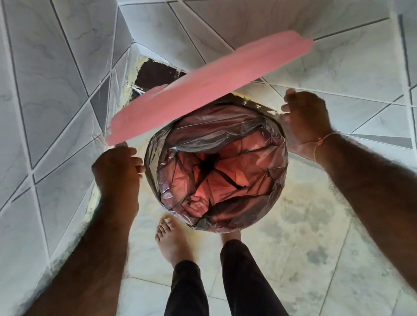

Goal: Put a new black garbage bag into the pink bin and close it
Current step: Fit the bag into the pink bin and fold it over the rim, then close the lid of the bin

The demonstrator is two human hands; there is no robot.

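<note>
With the thin black plastic bag (217, 167) lining the round pink bin (263, 112), the left hand (116, 171) pinches its rim; the right hand (303, 118) rests open beside it. Lowering the raised pink lid (206, 88) likely comes next.

Pink lid (211, 85) motion-blurred

In the middle of the frame the bin (228, 221) stands open, lined with a black bag (199, 142). The pink lid (206, 88) is raised above it and blurred. The left hand (116, 171) pinches the bag's edge; the right hand (305, 120) is beside the rim, fingers curled.
</note>
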